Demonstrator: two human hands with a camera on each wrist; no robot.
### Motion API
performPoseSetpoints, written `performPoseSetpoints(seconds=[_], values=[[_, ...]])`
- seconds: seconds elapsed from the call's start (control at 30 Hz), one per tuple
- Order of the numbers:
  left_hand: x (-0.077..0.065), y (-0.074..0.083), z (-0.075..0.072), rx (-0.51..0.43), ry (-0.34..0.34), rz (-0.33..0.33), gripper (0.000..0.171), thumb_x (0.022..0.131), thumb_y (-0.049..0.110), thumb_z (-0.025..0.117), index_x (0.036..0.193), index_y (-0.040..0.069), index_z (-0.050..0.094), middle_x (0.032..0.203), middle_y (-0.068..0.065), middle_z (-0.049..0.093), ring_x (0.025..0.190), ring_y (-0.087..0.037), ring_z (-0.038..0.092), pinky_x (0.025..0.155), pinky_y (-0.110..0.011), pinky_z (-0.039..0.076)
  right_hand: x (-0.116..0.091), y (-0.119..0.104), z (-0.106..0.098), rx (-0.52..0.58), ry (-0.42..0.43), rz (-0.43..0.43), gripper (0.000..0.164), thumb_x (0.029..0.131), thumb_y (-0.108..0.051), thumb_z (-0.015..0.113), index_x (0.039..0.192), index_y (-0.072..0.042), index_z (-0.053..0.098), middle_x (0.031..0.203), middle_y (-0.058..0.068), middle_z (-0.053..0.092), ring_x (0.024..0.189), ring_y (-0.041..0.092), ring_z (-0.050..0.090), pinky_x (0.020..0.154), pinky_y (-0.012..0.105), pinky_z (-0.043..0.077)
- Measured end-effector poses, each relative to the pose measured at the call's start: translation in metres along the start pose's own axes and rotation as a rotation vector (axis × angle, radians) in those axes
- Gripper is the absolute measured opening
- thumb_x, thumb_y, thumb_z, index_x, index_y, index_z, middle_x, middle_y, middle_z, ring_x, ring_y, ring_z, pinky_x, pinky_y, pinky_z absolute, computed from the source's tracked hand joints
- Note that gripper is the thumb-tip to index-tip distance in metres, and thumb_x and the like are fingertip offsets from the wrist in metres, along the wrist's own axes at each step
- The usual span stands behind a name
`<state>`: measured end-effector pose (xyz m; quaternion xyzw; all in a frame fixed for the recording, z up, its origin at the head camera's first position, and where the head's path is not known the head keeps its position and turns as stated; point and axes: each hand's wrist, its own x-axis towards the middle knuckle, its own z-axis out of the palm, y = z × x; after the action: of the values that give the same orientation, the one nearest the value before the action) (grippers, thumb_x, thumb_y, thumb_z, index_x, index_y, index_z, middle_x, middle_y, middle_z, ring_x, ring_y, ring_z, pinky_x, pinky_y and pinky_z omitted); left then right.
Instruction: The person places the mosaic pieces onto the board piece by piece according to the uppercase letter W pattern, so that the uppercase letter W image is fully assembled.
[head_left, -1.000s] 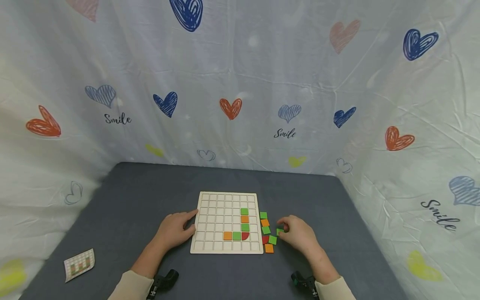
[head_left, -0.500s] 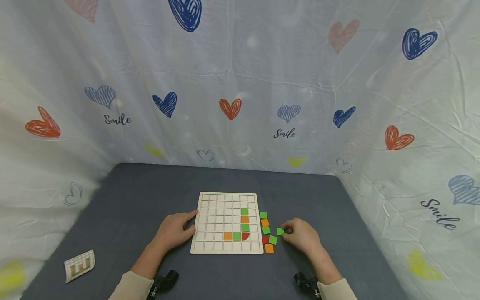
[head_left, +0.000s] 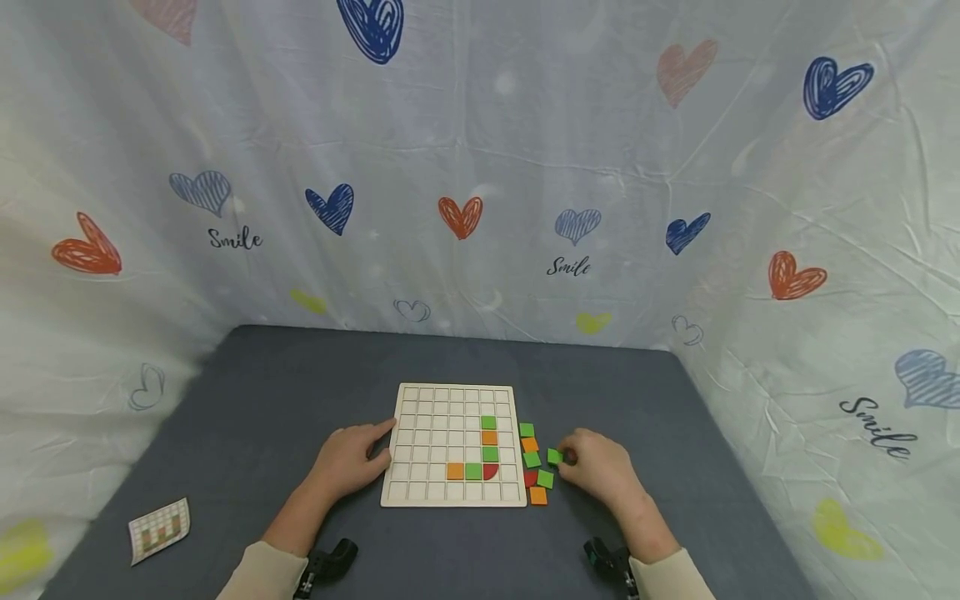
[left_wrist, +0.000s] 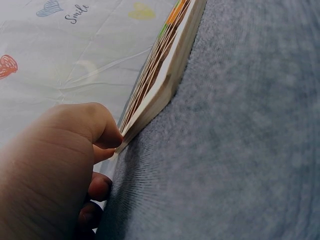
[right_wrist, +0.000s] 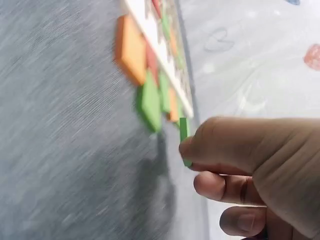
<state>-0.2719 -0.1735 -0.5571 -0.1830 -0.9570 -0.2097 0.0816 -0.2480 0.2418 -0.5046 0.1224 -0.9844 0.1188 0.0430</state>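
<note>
can't make out card (head_left: 159, 532) details, too small in head view | see pinched green tile (right_wrist: 183, 127) only in part behind right hand (right_wrist: 250, 160) | get just a blur of orange tile (right_wrist: 132, 50) in right wrist view | lose board (left_wrist: 162, 90) past top edge, left hand (left_wrist: 52, 165) past left, in left wrist view

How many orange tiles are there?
4 that I can see. On the wooden board, one orange tile sits between two green tiles, another left of a green one. Beside the board's right edge, one lies farther away, one nearer. The right hand could hide more.
</note>
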Motion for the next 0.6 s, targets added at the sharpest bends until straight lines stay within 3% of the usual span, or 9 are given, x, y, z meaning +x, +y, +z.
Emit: performPoseSetpoints(seconds=[0.23,0.37,0.6], values=[[0.000,0.000,0.000,-0.002,0.004,0.001,0.053,0.093,0.026,0.066,0.145,0.013,0.062,0.061,0.011,0.038,0.054,-0.007,0.034,0.068,-0.037,0.036,0.013,-0.024,-0.010,0.085,0.022,-0.020,0.014,0.078,-0.017,0.077,0.092,-0.015,0.076,0.077,-0.008,0.058,0.062,0.008,0.046,0.058,0.030,0.042],[0.000,0.000,-0.001,-0.001,0.002,-0.002,0.053,0.093,0.025,0.065,0.145,0.013,0.062,0.061,0.010,0.038,0.054,-0.008,0.033,0.068,-0.037,0.035,0.021,-0.042,-0.012,0.135,0.023,-0.065,0.017,0.078,-0.014,0.073,0.095,-0.013,0.075,0.079,-0.006,0.062,0.054,0.007,0.042,0.052,0.027,0.037],[0.001,0.000,0.001,0.000,0.003,0.000,0.052,0.093,0.025,0.065,0.144,0.013,0.063,0.060,0.010,0.038,0.053,-0.008,0.033,0.064,-0.035,0.034,0.035,-0.075,-0.014,0.134,0.004,-0.157,0.017,0.081,-0.015,0.071,0.096,-0.013,0.077,0.076,-0.007,0.058,0.056,0.007,0.041,0.051,0.026,0.034]])
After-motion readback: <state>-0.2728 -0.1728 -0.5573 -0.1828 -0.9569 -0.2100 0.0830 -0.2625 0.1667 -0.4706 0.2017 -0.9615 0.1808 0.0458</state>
